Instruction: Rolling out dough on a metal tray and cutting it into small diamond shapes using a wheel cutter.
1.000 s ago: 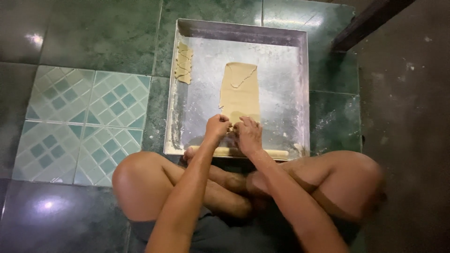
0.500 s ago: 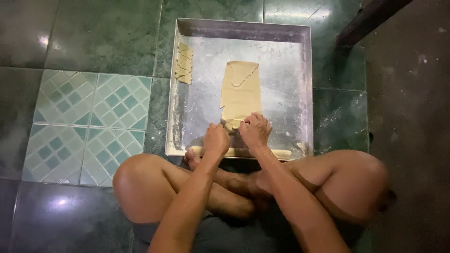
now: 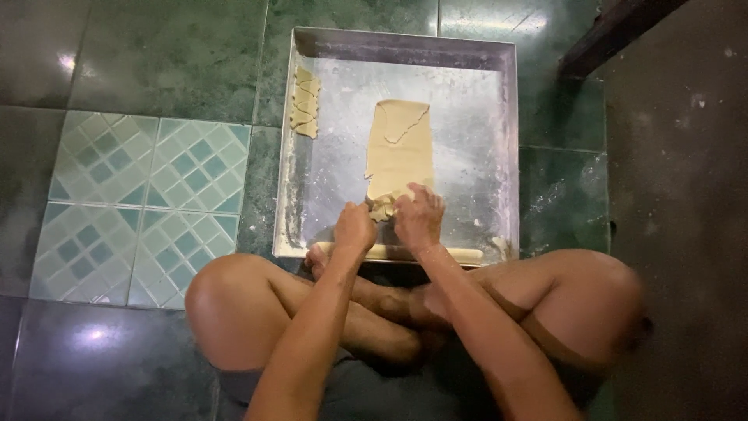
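Note:
A flat rectangular sheet of pale dough (image 3: 399,148) lies in the middle of a large square metal tray (image 3: 483,109) dusted with flour. My left hand (image 3: 354,228) and my right hand (image 3: 419,217) sit at the sheet's near end, both closed on a bunched-up piece of dough (image 3: 382,209) between them. A few cut dough pieces (image 3: 305,101) rest along the tray's left rim. A wooden rolling pin (image 3: 460,254) lies across the tray's near edge, partly hidden by my wrists.
The tray stands on a dark green tiled floor with a patch of light patterned tiles (image 3: 140,203) to its left. My crossed bare legs (image 3: 257,304) are right below the tray. A dark beam (image 3: 615,35) crosses the top right corner.
The view has shifted slightly. My hands stay at the near end of the dough sheet, pinching and gathering its edge closer together.

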